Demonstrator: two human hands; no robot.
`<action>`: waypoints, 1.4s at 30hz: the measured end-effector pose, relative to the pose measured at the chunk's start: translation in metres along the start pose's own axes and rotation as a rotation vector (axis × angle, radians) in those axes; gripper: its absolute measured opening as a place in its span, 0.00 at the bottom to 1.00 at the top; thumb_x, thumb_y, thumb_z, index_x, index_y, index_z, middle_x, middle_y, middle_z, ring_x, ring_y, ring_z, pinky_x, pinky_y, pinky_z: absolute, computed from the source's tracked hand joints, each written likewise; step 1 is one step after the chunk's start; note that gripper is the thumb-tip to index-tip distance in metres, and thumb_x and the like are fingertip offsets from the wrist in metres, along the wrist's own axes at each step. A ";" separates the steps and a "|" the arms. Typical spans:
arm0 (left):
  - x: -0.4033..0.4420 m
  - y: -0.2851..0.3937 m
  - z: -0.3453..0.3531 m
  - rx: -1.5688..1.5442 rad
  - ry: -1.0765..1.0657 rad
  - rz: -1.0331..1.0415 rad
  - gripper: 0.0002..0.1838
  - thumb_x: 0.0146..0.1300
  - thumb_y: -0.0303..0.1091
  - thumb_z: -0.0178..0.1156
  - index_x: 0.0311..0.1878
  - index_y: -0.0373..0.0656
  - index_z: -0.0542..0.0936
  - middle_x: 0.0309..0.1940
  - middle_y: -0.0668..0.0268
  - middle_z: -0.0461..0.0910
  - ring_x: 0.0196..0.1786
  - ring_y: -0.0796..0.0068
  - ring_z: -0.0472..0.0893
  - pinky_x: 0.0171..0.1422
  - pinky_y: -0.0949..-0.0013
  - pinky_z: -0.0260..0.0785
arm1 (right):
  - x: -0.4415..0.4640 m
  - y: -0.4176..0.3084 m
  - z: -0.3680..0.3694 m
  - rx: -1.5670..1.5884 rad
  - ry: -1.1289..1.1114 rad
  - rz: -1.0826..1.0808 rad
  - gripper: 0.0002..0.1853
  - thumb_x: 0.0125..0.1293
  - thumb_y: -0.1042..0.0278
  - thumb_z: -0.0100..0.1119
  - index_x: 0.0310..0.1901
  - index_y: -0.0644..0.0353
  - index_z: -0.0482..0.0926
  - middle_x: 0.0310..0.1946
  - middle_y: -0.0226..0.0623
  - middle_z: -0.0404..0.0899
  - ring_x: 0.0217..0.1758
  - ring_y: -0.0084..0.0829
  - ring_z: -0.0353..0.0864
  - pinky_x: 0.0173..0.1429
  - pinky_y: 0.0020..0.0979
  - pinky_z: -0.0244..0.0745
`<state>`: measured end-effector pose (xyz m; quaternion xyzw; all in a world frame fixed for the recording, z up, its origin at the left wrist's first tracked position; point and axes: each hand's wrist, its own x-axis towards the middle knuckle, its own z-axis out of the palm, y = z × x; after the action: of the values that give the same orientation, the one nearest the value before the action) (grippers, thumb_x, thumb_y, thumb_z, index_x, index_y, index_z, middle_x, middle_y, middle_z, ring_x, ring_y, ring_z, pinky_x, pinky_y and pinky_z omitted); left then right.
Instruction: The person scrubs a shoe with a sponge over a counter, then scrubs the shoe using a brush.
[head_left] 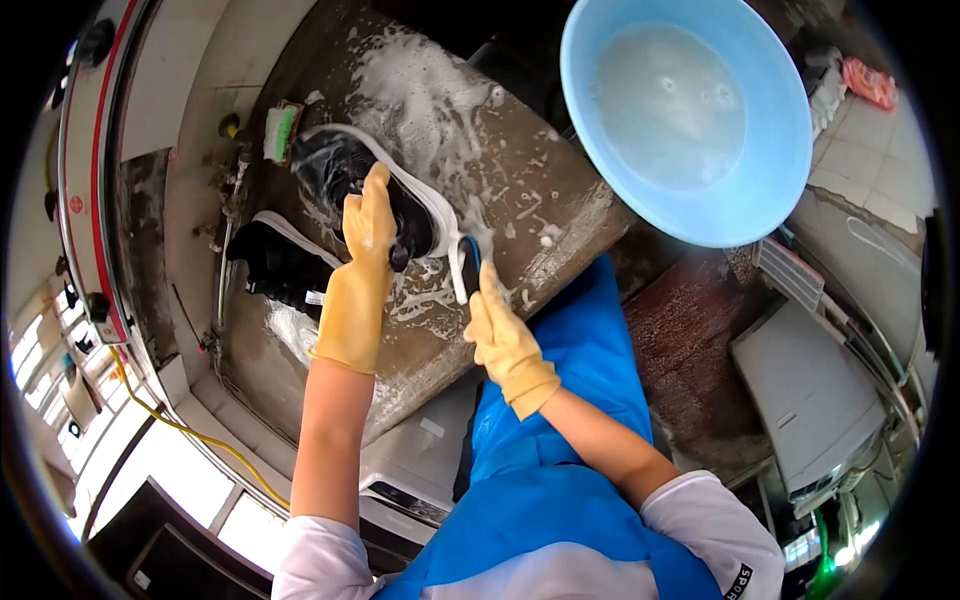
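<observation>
Both my hands wear pale yellow rubber gloves. My left hand [368, 225] grips a black sneaker [412, 222] with a white sole, which lies on its side on the soapy slab [540, 175]. In my right hand [503, 335] is a scrubbing brush [459, 268] with white bristles and a blue-edged back. Its bristles are close to the heel end of the sole; whether they touch it I cannot tell. A second black sneaker [280, 262] lies to the left, below the first. Suds cover much of the slab around the held shoe.
At the upper right stands a large light blue basin [590, 120] with cloudy water. A green and white sponge or brush [281, 132] sits at the slab's back edge. Pipes [232, 195] run along the wall at left. A grey box-shaped appliance [810, 390] stands at right.
</observation>
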<state>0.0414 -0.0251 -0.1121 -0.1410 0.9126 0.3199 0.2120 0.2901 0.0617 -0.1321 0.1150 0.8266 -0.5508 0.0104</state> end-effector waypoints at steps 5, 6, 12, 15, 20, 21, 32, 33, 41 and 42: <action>0.016 0.015 -0.002 -1.001 -0.218 -0.309 0.29 0.74 0.54 0.63 0.53 0.31 0.77 0.40 0.61 0.81 0.45 0.67 0.82 0.53 0.70 0.77 | 0.051 0.006 -0.050 0.612 0.167 0.152 0.33 0.83 0.64 0.47 0.84 0.50 0.50 0.42 0.32 0.80 0.26 0.20 0.74 0.30 0.23 0.78; 0.017 0.014 -0.010 -1.023 -0.325 -0.290 0.30 0.74 0.54 0.63 0.56 0.29 0.76 0.43 0.61 0.82 0.47 0.66 0.83 0.54 0.69 0.77 | 0.062 -0.002 -0.065 0.585 0.155 0.264 0.32 0.83 0.65 0.46 0.84 0.53 0.51 0.46 0.34 0.80 0.28 0.20 0.75 0.32 0.22 0.78; -0.059 0.105 -0.042 0.419 -0.246 0.466 0.29 0.71 0.54 0.60 0.54 0.32 0.83 0.44 0.44 0.87 0.54 0.51 0.86 0.60 0.58 0.75 | 0.131 0.014 -0.077 0.070 0.220 -0.111 0.27 0.75 0.71 0.52 0.72 0.72 0.66 0.69 0.46 0.73 0.53 0.31 0.82 0.58 0.26 0.80; -0.031 0.092 -0.020 0.576 -0.372 0.711 0.27 0.77 0.54 0.49 0.53 0.36 0.81 0.43 0.38 0.82 0.48 0.36 0.80 0.53 0.47 0.70 | 0.190 0.005 -0.082 -1.206 0.105 -0.382 0.26 0.71 0.66 0.55 0.67 0.72 0.75 0.68 0.46 0.74 0.82 0.47 0.59 0.91 0.40 0.44; 0.002 0.071 -0.004 0.593 -0.428 0.739 0.14 0.76 0.40 0.48 0.52 0.44 0.80 0.42 0.46 0.83 0.49 0.40 0.81 0.55 0.50 0.72 | 0.132 -0.020 -0.064 -1.676 -0.448 -0.342 0.31 0.72 0.67 0.56 0.75 0.68 0.65 0.75 0.44 0.67 0.82 0.45 0.62 0.89 0.46 0.49; 0.003 0.067 -0.001 0.580 -0.386 0.717 0.13 0.75 0.39 0.49 0.52 0.46 0.80 0.44 0.48 0.82 0.48 0.42 0.82 0.53 0.52 0.73 | 0.118 -0.014 -0.043 -1.694 -0.484 -0.254 0.34 0.72 0.67 0.57 0.77 0.67 0.62 0.77 0.43 0.64 0.82 0.46 0.61 0.89 0.49 0.49; 0.012 0.066 0.000 1.522 -0.518 0.990 0.20 0.74 0.31 0.50 0.67 0.43 0.71 0.59 0.61 0.80 0.56 0.62 0.84 0.61 0.63 0.74 | 0.128 -0.033 -0.062 -1.540 -0.561 -0.321 0.29 0.66 0.73 0.59 0.70 0.66 0.74 0.70 0.43 0.73 0.79 0.52 0.65 0.89 0.56 0.49; 0.011 0.066 0.002 1.805 -0.583 1.085 0.24 0.74 0.31 0.50 0.72 0.42 0.67 0.65 0.61 0.76 0.59 0.63 0.83 0.64 0.65 0.72 | 0.133 -0.026 -0.058 -1.555 -0.529 -0.298 0.29 0.67 0.74 0.59 0.71 0.66 0.73 0.73 0.44 0.71 0.80 0.54 0.63 0.89 0.53 0.48; 0.028 0.059 0.016 0.573 -0.391 0.196 0.34 0.78 0.54 0.47 0.76 0.38 0.68 0.68 0.49 0.76 0.65 0.58 0.79 0.69 0.66 0.70 | 0.127 -0.036 -0.080 -1.038 -0.210 -0.095 0.31 0.75 0.71 0.53 0.78 0.63 0.62 0.58 0.51 0.79 0.60 0.47 0.76 0.64 0.39 0.70; 0.022 0.070 0.014 0.356 -0.348 0.092 0.37 0.77 0.60 0.48 0.72 0.35 0.72 0.65 0.48 0.79 0.63 0.57 0.80 0.70 0.65 0.69 | 0.106 -0.018 -0.045 -0.307 0.110 0.040 0.32 0.76 0.71 0.54 0.79 0.60 0.61 0.51 0.53 0.82 0.50 0.48 0.82 0.55 0.41 0.77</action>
<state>-0.0012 0.0342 -0.0963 -0.0025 0.9098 0.1830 0.3725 0.1880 0.1152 -0.1128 0.1585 0.8979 -0.4107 -0.0062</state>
